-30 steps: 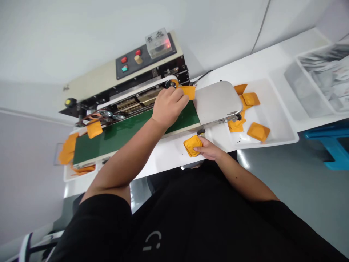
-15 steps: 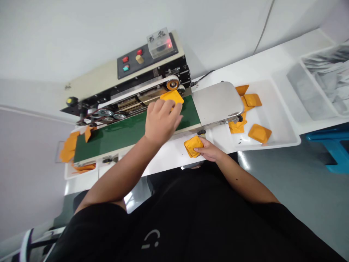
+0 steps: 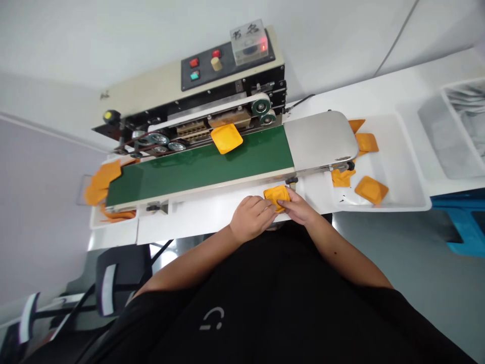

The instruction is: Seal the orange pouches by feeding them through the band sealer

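Observation:
Both of my hands are together at the near edge of the white table, on orange packets. My right hand grips them from the right, thumb on top. My left hand has its fingers closed on their left edge; how many packets there are I cannot tell. Beyond my hands, another orange packet sits at the sealing machine's slot, its lower part over the green conveyor belt.
A white tray with several orange packets stands right of the metal plate. More packets are piled at the belt's left end. A clear bin is at the far right, a blue stool below it.
My left hand has let go of the packet at the machine and come back to the packets in my right hand. That packet has moved left along the slot. The camera view has shifted.

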The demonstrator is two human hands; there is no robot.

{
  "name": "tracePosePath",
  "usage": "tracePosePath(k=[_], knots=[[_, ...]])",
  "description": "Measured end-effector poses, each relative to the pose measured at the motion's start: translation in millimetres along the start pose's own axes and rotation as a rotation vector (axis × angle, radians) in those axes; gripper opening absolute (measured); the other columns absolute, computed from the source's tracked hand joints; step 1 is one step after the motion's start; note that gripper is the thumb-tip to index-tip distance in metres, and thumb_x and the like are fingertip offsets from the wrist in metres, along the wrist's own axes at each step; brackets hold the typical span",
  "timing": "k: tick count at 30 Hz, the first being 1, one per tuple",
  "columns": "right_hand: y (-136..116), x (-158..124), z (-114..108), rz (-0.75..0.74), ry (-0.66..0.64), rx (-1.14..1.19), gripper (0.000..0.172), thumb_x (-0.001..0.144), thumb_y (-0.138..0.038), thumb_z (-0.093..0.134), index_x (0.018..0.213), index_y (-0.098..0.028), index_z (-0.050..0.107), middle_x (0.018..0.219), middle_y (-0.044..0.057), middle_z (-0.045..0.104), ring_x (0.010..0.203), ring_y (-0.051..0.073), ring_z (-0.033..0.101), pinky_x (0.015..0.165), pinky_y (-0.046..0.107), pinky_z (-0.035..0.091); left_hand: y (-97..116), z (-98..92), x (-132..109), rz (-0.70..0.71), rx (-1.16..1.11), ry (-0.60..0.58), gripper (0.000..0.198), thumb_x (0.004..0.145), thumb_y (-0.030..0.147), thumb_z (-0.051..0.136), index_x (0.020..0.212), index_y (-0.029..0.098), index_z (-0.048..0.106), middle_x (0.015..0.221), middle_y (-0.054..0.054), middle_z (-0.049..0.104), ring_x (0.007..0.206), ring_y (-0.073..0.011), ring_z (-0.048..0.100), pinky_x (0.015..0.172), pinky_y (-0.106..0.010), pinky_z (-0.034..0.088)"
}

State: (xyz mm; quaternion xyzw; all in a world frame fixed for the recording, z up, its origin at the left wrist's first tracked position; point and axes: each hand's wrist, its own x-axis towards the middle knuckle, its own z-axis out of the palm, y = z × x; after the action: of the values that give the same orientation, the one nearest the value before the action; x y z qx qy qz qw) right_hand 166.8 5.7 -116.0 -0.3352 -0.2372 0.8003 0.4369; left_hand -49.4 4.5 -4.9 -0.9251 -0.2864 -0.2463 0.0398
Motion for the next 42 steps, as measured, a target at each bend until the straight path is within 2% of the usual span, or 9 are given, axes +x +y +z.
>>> tracePosePath(k=[3, 8, 19, 22, 25, 29, 32, 36, 42], knots=[[2, -2, -2, 0.014, 0.021, -0.022, 0.065, 0.074, -0.041, 0.103, 0.129, -0.026, 0.069, 0.118, 0.006, 0.079, 0.102, 0.025, 0.077, 0.081, 0.035, 0.065, -35, -19.1, -5, -0.070, 0.117, 0.112, 0.017, 0.103, 0.029, 0.074, 0.119, 0.024, 0.072, 0.103, -0.007, 0.081, 0.093, -0.0243, 0.072, 0.085, -0.040, 0.052], [4, -2, -5, 0.018, 0.055, -0.002, 0.066, 0.074, -0.043, 0.104, 0.128, -0.027, 0.070, 0.126, 0.009, 0.079, 0.106, 0.026, 0.078, 0.082, 0.036, 0.066, -109, -64.7, -3, -0.535, 0.412, 0.127, 0.036, 0.094, 0.035, 0.080, 0.126, 0.023, 0.071, 0.131, -0.018, 0.076, 0.118, -0.0401, 0.066, 0.097, -0.054, 0.046], [5, -1, -8, 0.010, 0.067, -0.003, 0.060, 0.077, -0.038, 0.102, 0.127, -0.028, 0.071, 0.126, 0.008, 0.078, 0.109, 0.026, 0.077, 0.081, 0.036, 0.066, -182, -100.6, -8, -0.480, 0.443, 0.111, 0.011, 0.106, 0.035, 0.061, 0.105, 0.031, 0.071, 0.115, -0.007, 0.075, 0.104, -0.0320, 0.053, 0.091, -0.058, 0.036], [5, -1, -8, 0.008, 0.064, 0.003, 0.058, 0.077, -0.038, 0.102, 0.125, -0.028, 0.070, 0.126, 0.008, 0.078, 0.108, 0.026, 0.077, 0.083, 0.037, 0.066, -166, -113.3, -15, -0.430, 0.510, 0.203, 0.012, 0.108, 0.035, 0.061, 0.109, 0.030, 0.072, 0.108, -0.006, 0.076, 0.099, -0.0299, 0.057, 0.087, -0.053, 0.038], [6, -1, -6, 0.008, 0.061, -0.004, 0.059, 0.078, -0.038, 0.100, 0.128, -0.028, 0.069, 0.125, 0.007, 0.078, 0.107, 0.026, 0.078, 0.087, 0.038, 0.066, -117, -105.2, -16, -0.288, 0.480, 0.200, 0.004, 0.105, 0.027, 0.066, 0.105, 0.026, 0.071, 0.099, -0.006, 0.078, 0.090, -0.0263, 0.061, 0.079, -0.047, 0.042], [6, -3, 1, 0.013, 0.062, -0.054, 0.058, 0.082, -0.035, 0.096, 0.133, -0.029, 0.069, 0.127, 0.006, 0.078, 0.110, 0.025, 0.077, 0.091, 0.038, 0.065, -36, -52.8, -15, 0.024, 0.109, 0.020, 0.007, 0.105, 0.024, 0.068, 0.111, 0.023, 0.070, 0.103, -0.005, 0.082, 0.089, -0.0221, 0.070, 0.080, -0.040, 0.054], [7, -6, 5, 0.002, 0.038, -0.070, 0.052, 0.086, -0.032, 0.091, 0.133, -0.029, 0.070, 0.126, 0.005, 0.078, 0.111, 0.023, 0.076, 0.093, 0.036, 0.064, 2, -5.3, -16, 0.005, -0.012, -0.165, 0.033, 0.109, 0.035, 0.065, 0.136, 0.017, 0.069, 0.132, -0.014, 0.081, 0.123, -0.0298, 0.075, 0.104, -0.045, 0.060], [6, -7, 4, -0.026, 0.029, -0.022, 0.052, 0.085, -0.028, 0.089, 0.134, -0.031, 0.072, 0.128, 0.003, 0.077, 0.114, 0.021, 0.075, 0.097, 0.035, 0.064, 9, 31.6, -16, -0.140, -0.120, -0.380, 0.056, 0.107, 0.035, 0.067, 0.155, 0.009, 0.058, 0.161, -0.025, 0.064, 0.159, -0.0392, 0.055, 0.129, -0.056, 0.048], [2, -6, 0, -0.016, 0.019, 0.018, 0.054, 0.084, -0.028, 0.089, 0.136, -0.032, 0.072, 0.130, 0.003, 0.077, 0.113, 0.021, 0.074, 0.090, 0.033, 0.065, -2, 39.9, -16, -0.223, -0.246, -0.375, 0.051, 0.108, 0.031, 0.064, 0.156, 0.015, 0.059, 0.157, -0.022, 0.067, 0.154, -0.0378, 0.061, 0.131, -0.060, 0.049]])
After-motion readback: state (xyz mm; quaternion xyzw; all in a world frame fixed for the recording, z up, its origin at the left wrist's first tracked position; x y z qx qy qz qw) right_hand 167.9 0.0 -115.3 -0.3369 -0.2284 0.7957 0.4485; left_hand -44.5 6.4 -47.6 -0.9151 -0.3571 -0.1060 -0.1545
